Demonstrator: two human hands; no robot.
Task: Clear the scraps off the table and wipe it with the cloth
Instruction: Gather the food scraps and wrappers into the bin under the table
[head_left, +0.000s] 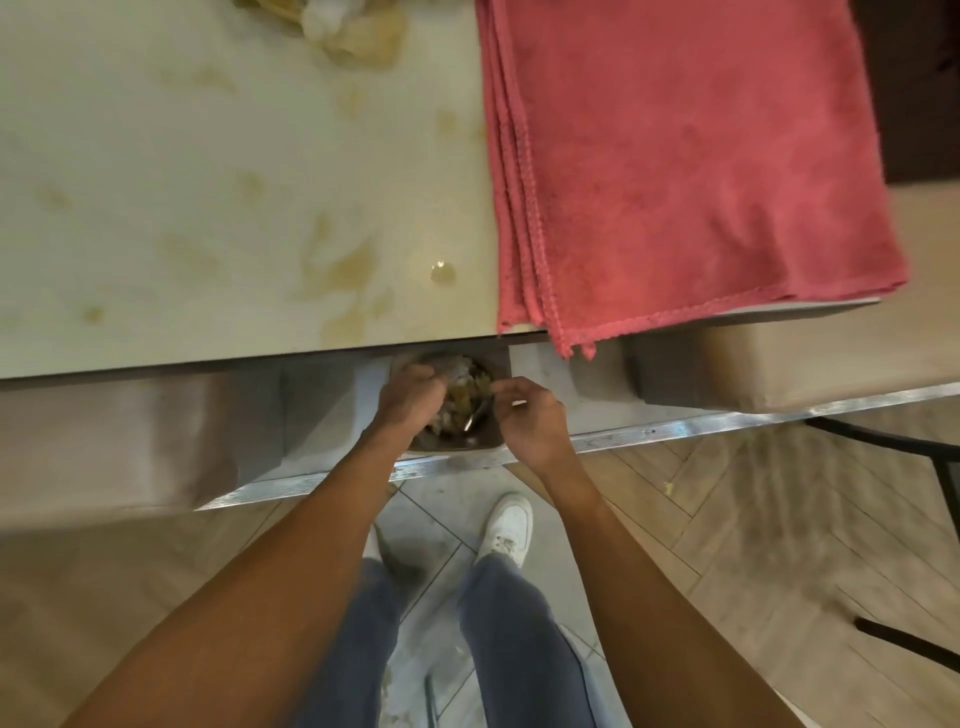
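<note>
Head cam: scraps (467, 391) in bowl (460, 445), partly under table (208, 130) edge, blurry.

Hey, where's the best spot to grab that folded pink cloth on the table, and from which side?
Pinch the folded pink terry cloth at its near hem, which hangs past the pale table's front edge. Come from the near side with the right hand, fingers under the overhang, thumb on top.
</note>
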